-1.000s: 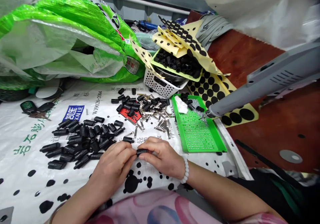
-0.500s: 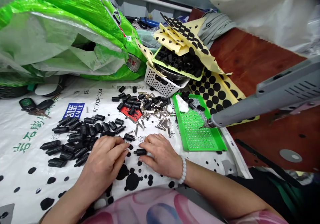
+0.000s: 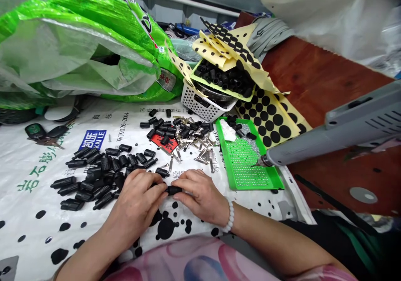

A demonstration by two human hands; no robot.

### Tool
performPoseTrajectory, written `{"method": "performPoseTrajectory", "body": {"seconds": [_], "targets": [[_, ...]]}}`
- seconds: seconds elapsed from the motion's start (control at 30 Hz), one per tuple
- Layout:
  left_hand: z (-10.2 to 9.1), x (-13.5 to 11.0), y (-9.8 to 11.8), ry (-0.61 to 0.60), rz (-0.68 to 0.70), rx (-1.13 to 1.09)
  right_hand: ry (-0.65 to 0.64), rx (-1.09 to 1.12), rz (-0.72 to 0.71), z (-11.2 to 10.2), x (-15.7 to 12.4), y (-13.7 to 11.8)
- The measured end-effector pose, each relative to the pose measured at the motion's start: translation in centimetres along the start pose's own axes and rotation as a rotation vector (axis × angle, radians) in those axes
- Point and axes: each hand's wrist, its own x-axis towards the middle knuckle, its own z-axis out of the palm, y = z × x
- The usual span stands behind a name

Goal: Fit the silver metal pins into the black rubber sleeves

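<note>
Work surface, one white printed sack (image 3: 31, 235), bearing: one left hand (image 3: 138, 201) and one right hand (image 3: 200, 197), fingers curled nearly shut and facing each other, holding one black plastic sleeve (image 3: 173, 190) from either end at the centre of the work area, apparently so that both hands can work on it. Loose black sleeves (image 3: 94, 176) lie heaped at the left hand, within easy reach; bright metal terminals (image 3: 200, 147) lie scattered just ahead of the hands, beside a green perforated tray (image 3: 224, 147) with a raised rim. One white beaded bracelet (image 3: 231, 216) sits on the right wrist. A grey power tool (image 3: 326, 143) extends its tip over the tray's far corner. A strip of blotted sack lies nearest the body, giving the forearms room; its right edge runs past the tray.
</note>
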Motion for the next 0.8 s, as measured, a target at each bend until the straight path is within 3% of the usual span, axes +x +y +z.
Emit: {"method": "performPoseTrajectory", "body": {"seconds": [0.2,0.3,0.43,0.6,0.8], "targets": [[0.4,-0.3,-0.1,-0.031,0.023,0.030,-0.118,-0.125,0.007,0.1,0.1,-0.1],[0.1,-0.4,-0.3,-0.007,0.012,0.038,-0.094,-0.183,-0.010,-0.9,0.8,0.0],[-0.5,-0.5,-0.7,0.034,-0.005,0.048,-0.072,-0.402,-0.025,-2.7,2.8,1.2],[-1.3,-0.5,-1.3,0.087,-0.020,0.039,-0.221,-0.677,-0.064,-3.1,5.8,3.4],[-2.8,-0.3,-2.5,0.110,0.004,0.071,-0.259,-0.668,-0.121,-2.3,7.4,5.0]]}}
